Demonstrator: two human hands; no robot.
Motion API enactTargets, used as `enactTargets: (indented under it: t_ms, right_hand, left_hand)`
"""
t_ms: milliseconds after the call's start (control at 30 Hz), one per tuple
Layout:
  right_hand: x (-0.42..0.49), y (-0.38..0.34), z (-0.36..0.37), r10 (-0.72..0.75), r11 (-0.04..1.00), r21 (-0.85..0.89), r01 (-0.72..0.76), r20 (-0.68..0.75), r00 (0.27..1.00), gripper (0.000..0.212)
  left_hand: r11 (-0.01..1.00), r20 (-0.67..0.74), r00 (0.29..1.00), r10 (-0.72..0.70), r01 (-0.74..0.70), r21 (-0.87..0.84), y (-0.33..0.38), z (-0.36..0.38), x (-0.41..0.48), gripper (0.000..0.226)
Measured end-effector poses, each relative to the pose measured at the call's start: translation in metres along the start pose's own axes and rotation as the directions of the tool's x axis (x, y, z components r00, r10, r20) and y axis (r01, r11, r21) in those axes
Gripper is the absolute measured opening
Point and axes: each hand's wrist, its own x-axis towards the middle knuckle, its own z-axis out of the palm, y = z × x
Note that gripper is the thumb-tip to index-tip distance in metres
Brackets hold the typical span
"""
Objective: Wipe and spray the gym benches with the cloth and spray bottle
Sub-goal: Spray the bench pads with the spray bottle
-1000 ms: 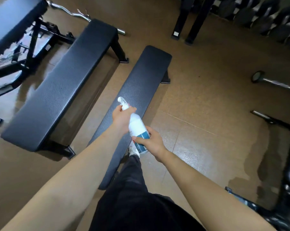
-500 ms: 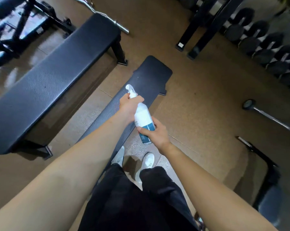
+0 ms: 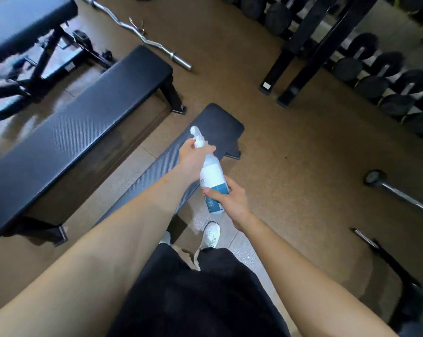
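Observation:
I hold a white spray bottle (image 3: 211, 172) with a teal label over the narrow black bench (image 3: 215, 125) that runs away from me. My left hand (image 3: 193, 158) grips the bottle's neck just below the white nozzle. My right hand (image 3: 227, 197) grips the lower, teal part of the bottle. The nozzle points toward the bench's far end. A wider black bench (image 3: 79, 135) stands parallel on the left. No cloth is in view.
A curl bar (image 3: 137, 32) lies on the brown floor beyond the wide bench. An adjustable bench frame (image 3: 35, 62) is at the top left. A dumbbell rack (image 3: 380, 69) fills the top right. Another bar (image 3: 400, 193) lies at right. My white shoes (image 3: 211, 234) are beside the narrow bench.
My view has moved forward along the narrow bench, whose far end now looks nearer. Both hands keep the same grip on the bottle.

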Motion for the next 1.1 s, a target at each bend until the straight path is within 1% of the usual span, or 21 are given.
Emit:
enactTargets:
  t_ms: [67, 233, 367, 467, 600, 767, 867, 967, 1100]
  right_hand:
    - [0.011, -0.005, -0.016, 0.008, 1.000, 0.015, -0.009, 0.019, 1.000, 0.064]
    - [0.038, -0.017, -0.044, 0.018, 0.999, 0.031, -0.020, 0.059, 0.998, 0.055]
    - [0.062, -0.027, -0.050, 0.056, 0.998, 0.036, -0.057, 0.038, 0.998, 0.038]
    - [0.078, -0.041, -0.048, 0.084, 0.996, 0.041, -0.085, 0.032, 0.996, 0.040]
    - [0.100, -0.063, -0.042, 0.108, 0.994, -0.021, -0.107, 0.021, 0.994, 0.053]
    - [0.127, -0.086, -0.034, 0.147, 0.989, -0.025, -0.146, 0.020, 0.989, 0.042]
    - [0.142, -0.095, -0.025, 0.167, 0.986, -0.013, -0.167, 0.005, 0.986, 0.040]
    - [0.151, -0.098, -0.018, 0.185, 0.983, -0.009, -0.185, -0.007, 0.983, 0.040]
    - [0.157, -0.102, -0.009, 0.219, 0.976, -0.009, -0.220, -0.033, 0.975, 0.038]
  left_hand:
    - [1.000, 0.001, 1.000, 0.012, -0.012, -0.024, 0.003, 0.017, 0.008, 0.026]
    - [0.997, -0.042, 0.998, -0.055, 0.053, -0.060, 0.010, 0.044, 0.029, 0.021]
    - [0.999, -0.045, 0.998, -0.039, 0.038, -0.028, 0.014, 0.057, 0.056, 0.025]
    - [0.997, -0.029, 0.997, -0.076, 0.075, -0.028, 0.025, 0.061, 0.078, 0.025]
    - [0.988, -0.004, 0.990, -0.140, 0.140, -0.063, 0.042, 0.061, 0.103, 0.021]
    - [0.991, 0.031, 0.994, -0.108, 0.110, -0.075, 0.062, 0.062, 0.133, 0.023]
    - [0.987, 0.030, 0.990, -0.138, 0.140, -0.084, 0.072, 0.059, 0.149, 0.021]
    - [0.980, 0.014, 0.981, -0.192, 0.192, -0.053, 0.076, 0.056, 0.163, 0.021]
    - [0.984, 0.056, 0.983, -0.174, 0.176, -0.034, 0.079, 0.054, 0.171, 0.028]
